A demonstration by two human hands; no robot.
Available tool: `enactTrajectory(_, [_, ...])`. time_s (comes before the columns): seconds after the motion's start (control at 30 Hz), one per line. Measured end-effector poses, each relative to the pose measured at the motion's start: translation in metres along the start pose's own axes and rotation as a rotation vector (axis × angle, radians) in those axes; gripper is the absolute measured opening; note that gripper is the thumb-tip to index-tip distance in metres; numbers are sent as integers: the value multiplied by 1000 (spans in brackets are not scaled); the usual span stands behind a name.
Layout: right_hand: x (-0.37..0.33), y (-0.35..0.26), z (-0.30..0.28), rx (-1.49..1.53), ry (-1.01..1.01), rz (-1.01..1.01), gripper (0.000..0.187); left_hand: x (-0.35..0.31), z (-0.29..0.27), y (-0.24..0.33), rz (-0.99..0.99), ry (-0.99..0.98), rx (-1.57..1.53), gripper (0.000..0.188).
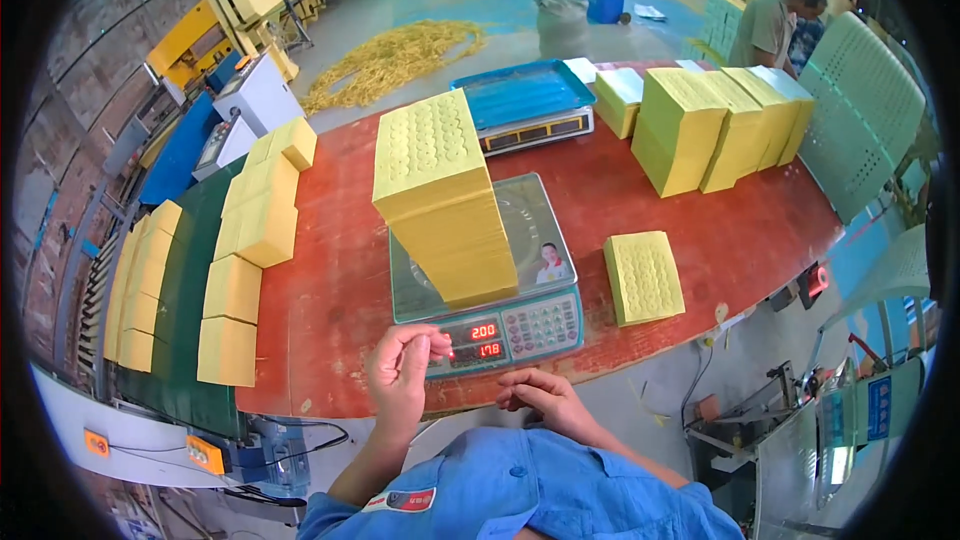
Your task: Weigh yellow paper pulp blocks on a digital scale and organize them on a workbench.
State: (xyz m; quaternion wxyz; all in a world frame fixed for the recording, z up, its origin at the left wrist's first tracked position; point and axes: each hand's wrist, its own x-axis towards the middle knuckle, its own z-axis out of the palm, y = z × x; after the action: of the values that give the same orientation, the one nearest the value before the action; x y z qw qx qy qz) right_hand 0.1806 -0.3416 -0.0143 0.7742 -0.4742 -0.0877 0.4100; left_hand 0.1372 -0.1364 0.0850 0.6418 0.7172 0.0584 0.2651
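A tall stack of yellow paper (440, 210), its top sheet embossed with rows of round marks, stands on the plate of a digital scale (555, 230). Its lower part sits slightly askew from the upper part. My left hand (400, 375) is raised by the scale's lit red display, fingers curled against the thumb, and no object shows in it. Just below the scale's keypad, at the table's near edge, my right hand (548, 400) is loosely closed with nothing visible inside. To the right of the scale lies a smaller block of the same paper (643, 278).
The red table (340, 270) also bears a second scale with a blue tray (520, 92) and yellow paper stacks (690, 130) at the back right. Yellow blocks (262, 210) line a green conveyor belt (185, 290) on the left. A green perforated chair (865, 110) and a person (765, 35) are beyond.
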Motion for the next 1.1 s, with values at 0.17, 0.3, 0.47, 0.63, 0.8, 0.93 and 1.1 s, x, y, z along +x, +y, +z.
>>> enactTrajectory(0.17, [4, 10, 3, 59, 35, -6, 27, 27, -4, 10, 88, -31, 17, 14])
enactTrajectory(0.3, [1, 10, 23, 102, 68, 3, 29, 36, 4, 10, 171, -133, -7, 13])
enactTrajectory(0.47, [-16, 32, 24, 201, 156, -79, 25, 37, 71, -16, 171, -621, 79, 9])
enactTrajectory(0.63, [-32, 44, 2, 267, 242, -142, 26, 38, 158, -51, 422, -772, 168, 14])
enactTrajectory(0.8, [-55, 25, -24, 214, 257, -137, 28, 43, 235, -84, 580, -787, 348, 16])
enactTrajectory(0.93, [-78, 3, -65, 145, 278, -103, 28, 42, 266, -108, 546, -794, 614, 23])
enactTrajectory(1.1, [-108, -22, -111, 205, 316, -123, 27, 41, 271, -106, 515, -815, 691, 17])
